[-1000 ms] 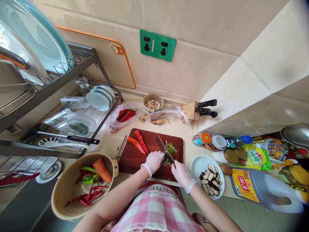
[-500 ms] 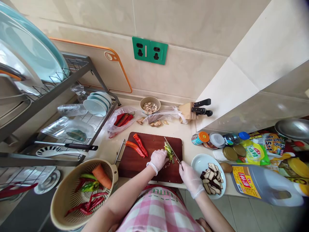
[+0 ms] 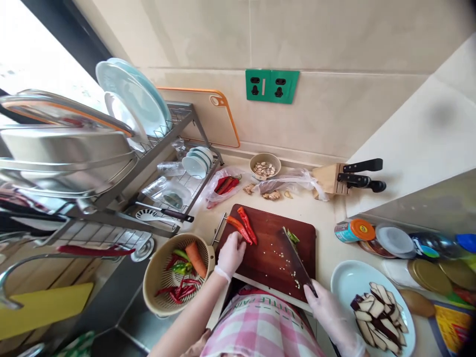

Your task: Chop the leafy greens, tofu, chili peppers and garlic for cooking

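Observation:
A dark red-brown cutting board (image 3: 269,258) lies on the counter. My right hand (image 3: 325,305), in a clear glove, is closed round the handle of a knife (image 3: 297,258) whose blade rests over the board's right part. Cut green pepper (image 3: 293,235) lies beside the blade near its tip, and pale seeds are scattered on the board. My left hand (image 3: 231,253), also gloved, is at the board's left edge, fingers curled close to the lower ends of two red peppers (image 3: 243,225). Whether its fingertips touch them is unclear.
At left stand a beige basket (image 3: 148,292) with a carrot and peppers, and a dish rack (image 3: 193,124). Behind are a garlic bowl (image 3: 277,161), bagged red peppers (image 3: 226,185) and a knife block (image 3: 327,178). A plate (image 3: 342,272) of sliced eggplant and jars are at right.
My left hand has moved left, from the green pepper to the red peppers. The green pepper now lies to the right of the blade. The view has turned left.

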`<state>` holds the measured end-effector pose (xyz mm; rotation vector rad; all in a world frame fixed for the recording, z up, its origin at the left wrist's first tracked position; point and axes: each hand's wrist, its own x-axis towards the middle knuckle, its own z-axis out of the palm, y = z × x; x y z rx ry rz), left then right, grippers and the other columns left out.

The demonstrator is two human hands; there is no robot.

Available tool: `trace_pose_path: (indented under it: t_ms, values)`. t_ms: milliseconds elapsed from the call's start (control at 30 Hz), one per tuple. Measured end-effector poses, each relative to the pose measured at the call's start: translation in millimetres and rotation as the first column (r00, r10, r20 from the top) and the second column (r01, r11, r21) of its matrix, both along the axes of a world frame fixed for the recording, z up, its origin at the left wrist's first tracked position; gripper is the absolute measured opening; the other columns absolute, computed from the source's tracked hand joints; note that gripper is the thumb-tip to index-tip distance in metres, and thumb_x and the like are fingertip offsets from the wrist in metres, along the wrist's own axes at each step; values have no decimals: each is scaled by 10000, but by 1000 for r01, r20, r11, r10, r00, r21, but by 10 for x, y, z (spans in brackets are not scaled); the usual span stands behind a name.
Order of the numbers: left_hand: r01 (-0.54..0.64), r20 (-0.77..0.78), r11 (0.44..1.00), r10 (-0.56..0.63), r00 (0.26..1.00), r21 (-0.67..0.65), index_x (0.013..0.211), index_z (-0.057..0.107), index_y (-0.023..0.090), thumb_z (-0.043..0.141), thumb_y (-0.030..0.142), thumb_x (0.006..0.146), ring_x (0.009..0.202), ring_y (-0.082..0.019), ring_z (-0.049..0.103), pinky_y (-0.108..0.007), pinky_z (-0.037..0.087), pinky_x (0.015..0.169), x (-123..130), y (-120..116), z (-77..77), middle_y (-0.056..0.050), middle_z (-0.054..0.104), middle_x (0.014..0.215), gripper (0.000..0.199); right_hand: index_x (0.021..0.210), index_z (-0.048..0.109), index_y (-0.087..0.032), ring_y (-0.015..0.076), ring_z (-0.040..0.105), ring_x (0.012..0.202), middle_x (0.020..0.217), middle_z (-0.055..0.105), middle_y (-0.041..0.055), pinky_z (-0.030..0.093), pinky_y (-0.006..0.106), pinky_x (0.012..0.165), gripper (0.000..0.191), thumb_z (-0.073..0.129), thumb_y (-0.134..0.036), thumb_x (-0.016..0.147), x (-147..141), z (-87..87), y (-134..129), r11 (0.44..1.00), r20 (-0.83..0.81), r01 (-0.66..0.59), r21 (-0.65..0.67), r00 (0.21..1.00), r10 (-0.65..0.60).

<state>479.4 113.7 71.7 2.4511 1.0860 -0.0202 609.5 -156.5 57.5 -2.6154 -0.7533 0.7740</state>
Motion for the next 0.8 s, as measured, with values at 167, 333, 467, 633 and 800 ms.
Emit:
trace_pose_path:
  t_ms: [167, 333, 467, 633, 800]
  values:
    - [190, -214, 947, -136, 967, 258, 1138, 512, 215, 395, 68, 822, 1203, -262, 419, -390, 406, 880, 302, 580, 66, -114, 477, 1296, 368, 958, 669, -211, 201, 684, 801, 897, 731, 85, 479, 247, 651, 368, 358, -388, 873, 75, -34, -16, 998, 47, -8, -57, 999, 10]
    - [368, -431, 918, -276, 859, 145, 1020, 580, 204, 431, 147, 848, 1048, -246, 535, -402, 422, 849, 403, 821, 176, -123, 584, 1115, 234, 1101, 628, -152, 230, 652, 975, 1102, 669, 140, 478, 271, 777, 393, 345, -326, 891, -5, 1, 49, 988, 74, -81, -128, 993, 91]
    - [426, -446, 898, -339, 829, 108, 989, 572, 201, 489, 224, 840, 869, -222, 604, -346, 461, 739, 240, 598, 236, -91, 625, 956, 172, 1110, 629, -161, 227, 655, 972, 1094, 673, 135, 479, 262, 775, 354, 380, -285, 890, -83, 23, 89, 986, 87, -80, -143, 992, 93]
    - [519, -339, 850, -464, 819, 92, 1031, 545, 236, 495, 310, 860, 903, -210, 588, -311, 466, 730, 256, 10, 125, -67, 610, 972, 193, 1147, 600, -134, 213, 624, 1039, 1148, 645, 146, 454, 255, 822, 366, 368, -276, 903, -40, 83, 136, 988, 40, -47, -150, 998, 53]
    - [550, -241, 828, -515, 823, 108, 1034, 569, 228, 442, 260, 889, 922, -204, 555, -287, 459, 711, 481, -262, -64, -82, 594, 980, 196, 1053, 626, -167, 198, 663, 919, 993, 702, 134, 436, 242, 723, 315, 368, -265, 901, 84, 239, 212, 992, 31, -65, -110, 997, 69]
